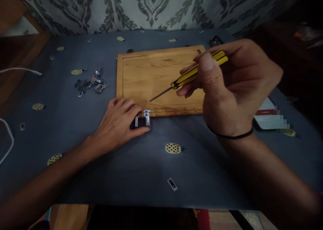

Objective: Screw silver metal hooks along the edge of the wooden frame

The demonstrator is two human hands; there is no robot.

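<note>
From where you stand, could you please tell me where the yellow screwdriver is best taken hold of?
Take the screwdriver by its yellow-and-black handle, from the right, as the right hand does: it is thick, while the thin shaft slants down-left over the wooden board.

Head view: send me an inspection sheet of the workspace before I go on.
Surface: dark blue cloth with yellow prints; a wooden board lies on it.
Job's things: yellow-black screwdriver, tip over the board; small metal part on the cloth at the board's near edge.
Clutter: pile of metal parts left of the board; white-red item at right, partly blurred; dark object behind the board.
Grips: left hand holds the small metal part down; right hand closed on the screwdriver, raised.
Cables: white cable at far left; second cable loops at the left edge.
Surroundings: patterned wall behind the table.
</note>
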